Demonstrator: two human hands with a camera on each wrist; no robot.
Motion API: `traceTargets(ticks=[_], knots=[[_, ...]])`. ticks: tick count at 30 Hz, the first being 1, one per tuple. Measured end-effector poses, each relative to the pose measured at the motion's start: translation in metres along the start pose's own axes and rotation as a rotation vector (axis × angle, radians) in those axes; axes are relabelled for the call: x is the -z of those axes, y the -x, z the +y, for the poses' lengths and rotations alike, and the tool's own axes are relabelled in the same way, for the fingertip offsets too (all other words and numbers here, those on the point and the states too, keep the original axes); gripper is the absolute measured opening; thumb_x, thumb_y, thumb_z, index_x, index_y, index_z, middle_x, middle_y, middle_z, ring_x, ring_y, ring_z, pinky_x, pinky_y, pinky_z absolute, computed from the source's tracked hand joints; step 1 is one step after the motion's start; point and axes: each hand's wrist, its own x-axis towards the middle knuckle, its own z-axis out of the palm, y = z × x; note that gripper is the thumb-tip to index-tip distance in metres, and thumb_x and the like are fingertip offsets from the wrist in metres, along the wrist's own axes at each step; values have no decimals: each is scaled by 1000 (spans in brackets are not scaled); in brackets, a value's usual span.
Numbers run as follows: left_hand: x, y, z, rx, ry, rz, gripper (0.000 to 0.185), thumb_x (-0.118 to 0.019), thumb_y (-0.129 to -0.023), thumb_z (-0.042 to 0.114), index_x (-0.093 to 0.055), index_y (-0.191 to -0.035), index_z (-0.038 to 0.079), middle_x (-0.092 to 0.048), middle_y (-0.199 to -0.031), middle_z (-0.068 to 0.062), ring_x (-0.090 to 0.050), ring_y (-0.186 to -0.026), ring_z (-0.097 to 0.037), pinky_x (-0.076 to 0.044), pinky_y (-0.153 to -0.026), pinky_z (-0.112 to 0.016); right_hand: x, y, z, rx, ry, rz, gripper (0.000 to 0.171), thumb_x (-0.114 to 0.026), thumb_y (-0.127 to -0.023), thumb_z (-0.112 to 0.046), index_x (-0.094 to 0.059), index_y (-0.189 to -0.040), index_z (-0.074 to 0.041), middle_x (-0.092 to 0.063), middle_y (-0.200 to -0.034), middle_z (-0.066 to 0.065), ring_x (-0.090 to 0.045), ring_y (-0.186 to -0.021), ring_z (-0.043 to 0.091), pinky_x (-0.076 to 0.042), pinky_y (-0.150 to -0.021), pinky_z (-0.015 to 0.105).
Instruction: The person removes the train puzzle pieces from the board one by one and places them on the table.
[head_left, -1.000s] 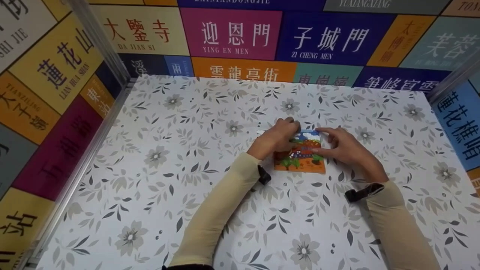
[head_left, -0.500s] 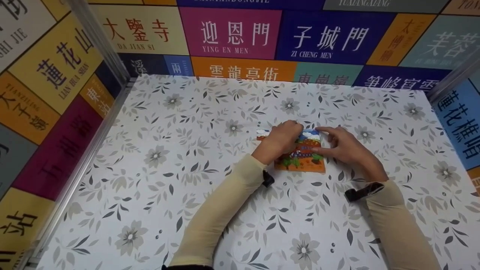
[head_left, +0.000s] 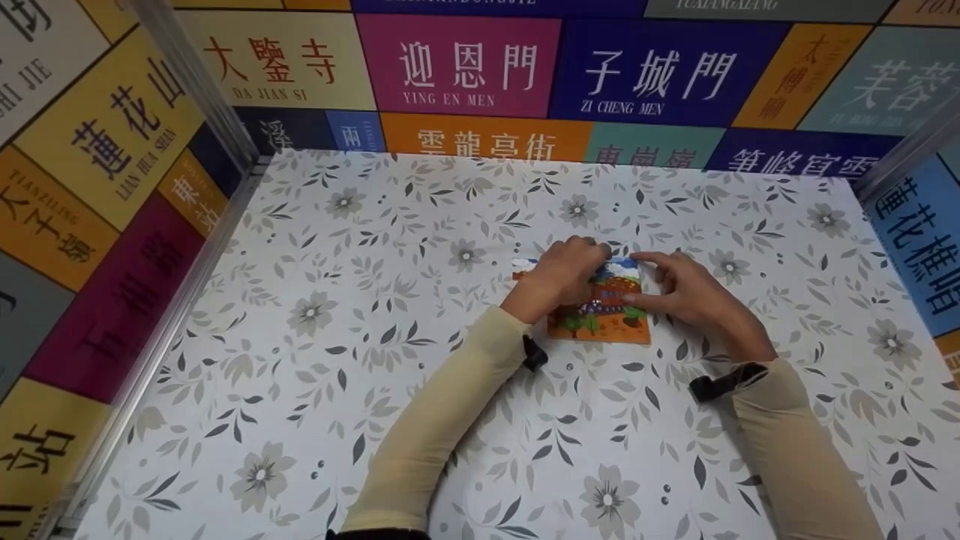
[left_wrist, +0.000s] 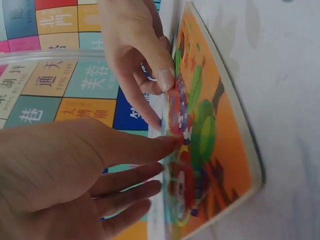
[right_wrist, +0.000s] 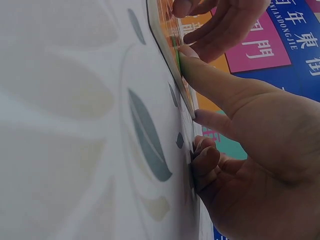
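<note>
A small flat board with a cartoon picture, sky above and orange ground below [head_left: 600, 330], lies on the table. The left wrist view shows its pale, thick rounded edge and a green tree on the board [left_wrist: 235, 150]. My left hand [head_left: 562, 271] reaches over its upper left part; the thumb touches the surface and the fingers are loosely extended. A cloud-printed part juts out left of that hand. My right hand [head_left: 686, 292] is at the right side, thumb on the board's edge, index finger at the top right corner, other fingers curled in.
Beneath everything is a white table surface [head_left: 450, 360] with grey flowers and leaves. Colourful panels with Chinese characters [head_left: 465, 71] stand behind and at both sides. Dark straps [head_left: 724, 384] sit at the wrists over beige sleeves [head_left: 795, 442].
My left hand has shifted slightly over the board, uncovering more of the cloud-printed part at its left, and its fingers have changed pose. The right hand and board stay put.
</note>
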Motion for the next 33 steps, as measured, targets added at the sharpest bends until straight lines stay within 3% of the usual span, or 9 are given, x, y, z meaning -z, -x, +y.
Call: traceTargets(ticks=[5, 10, 19, 33], knots=[[-7, -4, -3, -20, -56, 2, 71, -78, -86, 32, -46, -149, 22, -54, -137, -6, -50, -123, -24, -46, -105, -40, -1, -1, -1, -37, -13, 6, 73, -78, -86, -44, -50, -148, -17, -52, -100, 13, -46, -81, 22, -38, -69, 33], [-4, -4, -6, -34, 43, -24, 70, -74, -89, 28, -43, -151, 20, -52, -138, -7, -49, -122, -23, -46, -105, -39, -1, 0, -1, -34, -9, 18, 73, -79, -86, -42, -51, -148, -16, -52, -100, 13, -46, -81, 22, -37, -69, 33], [2, -3, -15, -24, 223, -99, 62, -72, -93, 38, -48, -147, 21, -51, -142, -2, -45, -131, -18, -41, -112, -33, -1, 0, 1, -47, -25, 14, 73, -80, -85, -43, -51, -148, -19, -51, -101, 11, -45, -82, 22, -37, -68, 34], [-2, -3, -18, -78, 252, -13, 68, -77, -89, 39, -47, -149, 25, -50, -140, -2, -47, -126, -19, -41, -109, -36, 0, 0, 1, -13, -22, -9, 73, -76, -88, -45, -48, -150, -17, -52, -100, 13, -44, -80, 21, -38, -67, 35]])
